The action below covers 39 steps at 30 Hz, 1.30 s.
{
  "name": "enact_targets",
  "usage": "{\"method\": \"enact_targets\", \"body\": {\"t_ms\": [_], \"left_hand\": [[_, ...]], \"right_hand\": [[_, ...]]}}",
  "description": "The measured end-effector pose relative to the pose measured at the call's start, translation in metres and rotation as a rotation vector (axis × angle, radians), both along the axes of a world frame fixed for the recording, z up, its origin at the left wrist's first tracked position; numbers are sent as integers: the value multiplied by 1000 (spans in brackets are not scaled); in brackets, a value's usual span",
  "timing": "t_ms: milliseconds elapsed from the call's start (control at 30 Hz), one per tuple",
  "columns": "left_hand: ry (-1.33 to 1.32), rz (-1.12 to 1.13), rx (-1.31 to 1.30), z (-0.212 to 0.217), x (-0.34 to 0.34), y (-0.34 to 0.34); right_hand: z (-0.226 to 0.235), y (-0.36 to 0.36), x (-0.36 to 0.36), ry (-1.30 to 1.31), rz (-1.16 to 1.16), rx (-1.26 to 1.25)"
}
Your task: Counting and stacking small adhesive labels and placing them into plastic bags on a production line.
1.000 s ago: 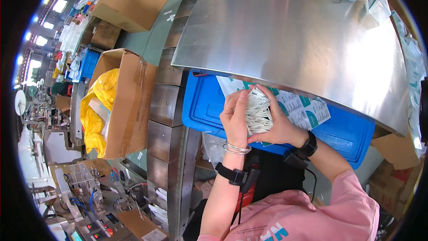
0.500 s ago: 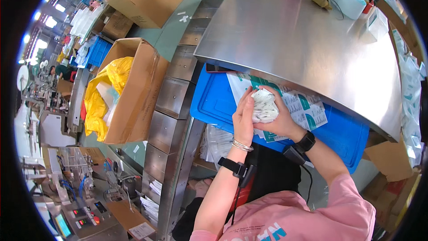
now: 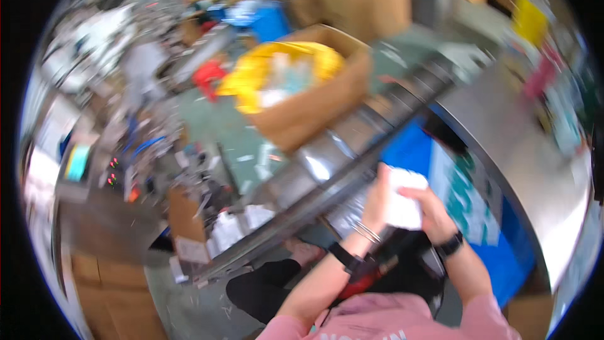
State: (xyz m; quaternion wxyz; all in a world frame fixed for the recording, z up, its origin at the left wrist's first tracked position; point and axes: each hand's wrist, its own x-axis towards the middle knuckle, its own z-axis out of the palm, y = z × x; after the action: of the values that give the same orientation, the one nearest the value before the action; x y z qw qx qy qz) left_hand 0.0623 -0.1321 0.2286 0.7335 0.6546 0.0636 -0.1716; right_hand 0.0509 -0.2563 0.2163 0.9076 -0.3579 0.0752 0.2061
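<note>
A bundle of thin white packets or folded slips [image 3: 404, 206], blurred by motion, is held upright between my two hands. My left hand [image 3: 379, 204] presses along its left side, fingers pointing up. Around the right side curls my right hand [image 3: 434, 213], with fingers over the front face. Just right of the hands, sheets printed in white and green [image 3: 469, 196] lie on a blue plastic tray or lid [image 3: 406, 145].
A steel table [image 3: 525, 164] borders the tray on the right. A metal channel [image 3: 321, 160] runs diagonally to my left. Beyond it stands a cardboard box [image 3: 314, 119] lined with a yellow bag [image 3: 251, 79]. White papers [image 3: 233, 230] lie near the channel, beside machinery.
My view has swung left, bringing more of the box and machinery in. Both hands still hold the white bundle, now off the printed sheets and turned with a smoother face showing.
</note>
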Motion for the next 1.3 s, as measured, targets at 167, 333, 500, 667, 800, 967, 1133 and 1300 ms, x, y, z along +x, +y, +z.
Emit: {"method": "enact_targets", "body": {"t_ms": [167,333,500,667,800,967,1133,1300], "left_hand": [[-100,17,94,-50,-14,42],[104,28,-63,-70,-34,81],[27,228,-381,-87,-48,92],[-597,283,357,-64,-90,99],[-840,151,531,-55,-99,101],[-735,190,705,-56,-106,102],[-615,106,705,-61,-110,99],[-485,19,639,-63,-112,95]], "right_hand": [[-35,36,-7,121,42,-48],[-49,64,-18,156,163,24],[-51,76,-18,156,128,83],[-66,86,-24,206,87,67],[-69,96,-34,184,54,-6],[-51,109,-44,97,14,-154],[-58,113,-56,-74,-58,-321],[-71,108,-62,-12,-108,-350]]}}
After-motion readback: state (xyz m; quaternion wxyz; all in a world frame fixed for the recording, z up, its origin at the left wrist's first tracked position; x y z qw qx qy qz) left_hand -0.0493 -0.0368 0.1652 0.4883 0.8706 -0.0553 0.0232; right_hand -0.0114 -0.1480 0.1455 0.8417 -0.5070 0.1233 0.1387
